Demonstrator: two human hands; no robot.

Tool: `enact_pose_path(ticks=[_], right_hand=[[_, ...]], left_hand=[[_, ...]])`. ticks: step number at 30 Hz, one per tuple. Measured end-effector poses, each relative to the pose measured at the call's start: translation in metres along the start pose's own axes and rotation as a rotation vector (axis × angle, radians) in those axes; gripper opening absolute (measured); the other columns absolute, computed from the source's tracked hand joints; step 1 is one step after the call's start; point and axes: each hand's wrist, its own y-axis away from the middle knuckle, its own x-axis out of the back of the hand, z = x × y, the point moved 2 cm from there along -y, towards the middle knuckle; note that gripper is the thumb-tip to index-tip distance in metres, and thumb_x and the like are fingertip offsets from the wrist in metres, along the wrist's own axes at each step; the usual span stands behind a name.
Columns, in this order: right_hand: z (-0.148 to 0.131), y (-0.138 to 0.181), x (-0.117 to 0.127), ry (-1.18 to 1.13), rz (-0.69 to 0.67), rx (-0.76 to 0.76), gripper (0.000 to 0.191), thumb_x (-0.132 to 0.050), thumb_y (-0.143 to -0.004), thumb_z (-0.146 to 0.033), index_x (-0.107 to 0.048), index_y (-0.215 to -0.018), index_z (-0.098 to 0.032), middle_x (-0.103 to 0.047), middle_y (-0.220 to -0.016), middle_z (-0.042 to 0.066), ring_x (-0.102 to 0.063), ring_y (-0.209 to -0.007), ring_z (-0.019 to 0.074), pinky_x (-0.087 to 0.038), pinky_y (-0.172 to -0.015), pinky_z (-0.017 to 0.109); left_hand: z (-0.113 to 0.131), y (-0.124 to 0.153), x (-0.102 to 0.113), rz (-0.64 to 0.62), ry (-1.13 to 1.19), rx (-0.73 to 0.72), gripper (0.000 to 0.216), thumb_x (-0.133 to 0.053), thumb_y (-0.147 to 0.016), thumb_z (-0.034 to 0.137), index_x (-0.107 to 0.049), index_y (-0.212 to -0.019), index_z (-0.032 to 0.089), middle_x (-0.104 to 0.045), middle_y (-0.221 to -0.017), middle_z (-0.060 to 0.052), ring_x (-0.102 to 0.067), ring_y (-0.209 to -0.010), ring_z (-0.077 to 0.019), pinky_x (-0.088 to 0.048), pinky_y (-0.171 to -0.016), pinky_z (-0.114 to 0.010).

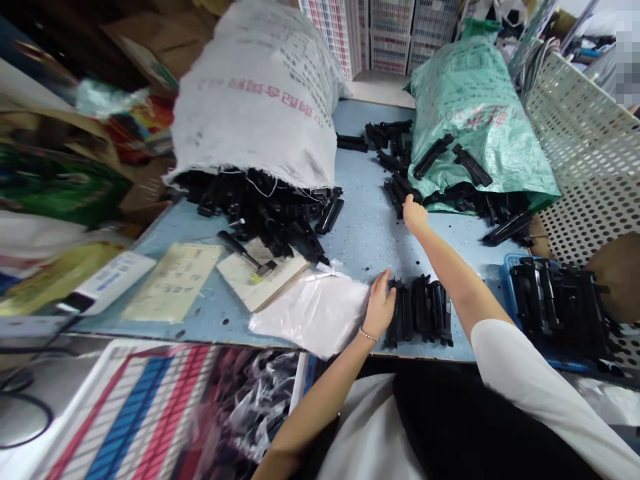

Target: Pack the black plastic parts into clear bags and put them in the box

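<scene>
Resting at the left end of one row of long, glossy black parts (421, 312), too tightly packed to count, the left hand (381, 307) is loosely spread. Farther off, the right hand (415, 213) curls at more black pieces (393, 200); whether it pinches one, I cannot tell. Beyond lie one white sack (260, 93) and one green sack (463, 93).

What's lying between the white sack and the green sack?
The head view shows loose black parts on the blue tabletop between the white sack and green sack.
</scene>
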Motion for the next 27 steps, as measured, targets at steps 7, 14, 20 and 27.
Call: enact_pose_path(ticks=[7, 14, 20, 27], right_hand=[[0.018, 0.105, 0.001, -0.239, -0.205, 0.113, 0.017, -0.037, -0.104, -0.031, -0.049, -0.109, -0.02, -0.069, -0.075, 0.001, -0.064, -0.062, 0.0138, -0.048, -0.06, 0.023], [0.033, 0.211, 0.034, -0.254, 0.001, 0.556, 0.036, -0.038, -0.102, -0.053, -0.055, -0.104, -0.021, -0.067, -0.084, 0.006, -0.062, -0.078, 0.0208, -0.048, -0.07, 0.032], [0.029, 0.195, 0.039, 0.0, 0.208, 0.833, 0.051, -0.029, -0.102, -0.058, -0.058, -0.086, -0.02, -0.065, -0.082, 0.01, -0.057, -0.08, 0.0225, -0.042, -0.07, 0.033], [0.023, 0.215, 0.024, -0.425, -0.028, 0.48, 0.061, -0.017, -0.101, -0.066, -0.055, -0.083, -0.022, -0.06, -0.073, 0.002, -0.055, -0.067, 0.0165, -0.039, -0.065, 0.028]], left_hand=[[0.026, -0.054, 0.024, 0.142, 0.793, 0.329, 0.038, -0.068, -0.086, 0.046, -0.059, -0.115, 0.023, -0.069, -0.119, -0.01, -0.068, -0.11, -0.0218, -0.053, -0.1, -0.04], [0.094, -0.022, 0.033, -0.023, 0.7, 0.307, 0.058, -0.072, -0.078, 0.062, -0.057, -0.118, 0.022, -0.068, -0.067, 0.002, -0.07, -0.062, -0.0183, -0.055, -0.056, -0.026], [0.113, 0.021, 0.025, -0.205, 0.555, 0.35, 0.068, -0.056, -0.086, 0.07, -0.052, -0.131, 0.02, -0.064, -0.057, 0.002, -0.065, -0.049, -0.0185, -0.055, -0.049, -0.029], [0.101, 0.026, 0.027, -0.059, 0.457, 0.203, 0.077, -0.065, -0.087, 0.059, -0.037, -0.152, 0.028, -0.07, -0.084, -0.003, -0.069, -0.063, -0.0187, -0.06, -0.063, -0.032]])
